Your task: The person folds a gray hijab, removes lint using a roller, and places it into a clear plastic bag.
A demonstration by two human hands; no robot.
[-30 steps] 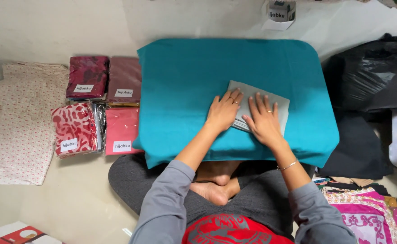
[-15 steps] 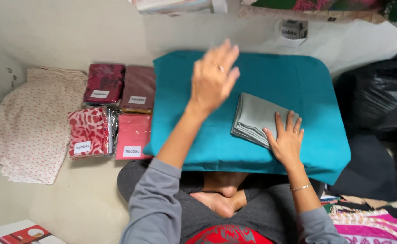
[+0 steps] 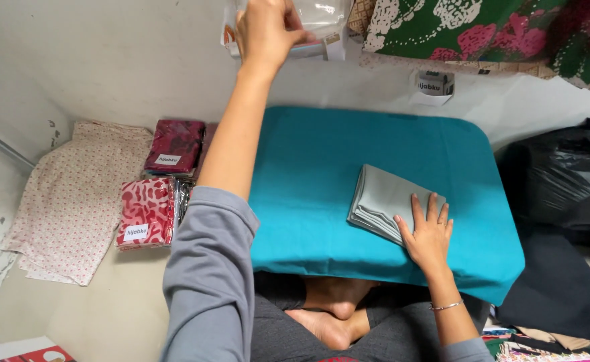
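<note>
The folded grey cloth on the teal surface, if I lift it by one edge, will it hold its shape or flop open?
The folded grey cloth would probably flop: its stacked layers show loose at the left edge. It looks thin and likely light. The right hand lies flat on its near corner, so it may slide on the teal cover if pushed.

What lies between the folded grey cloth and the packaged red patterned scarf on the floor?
In the head view, bare teal cover and the left forearm's grey sleeve lie between the folded grey cloth and the red patterned packet.
</note>
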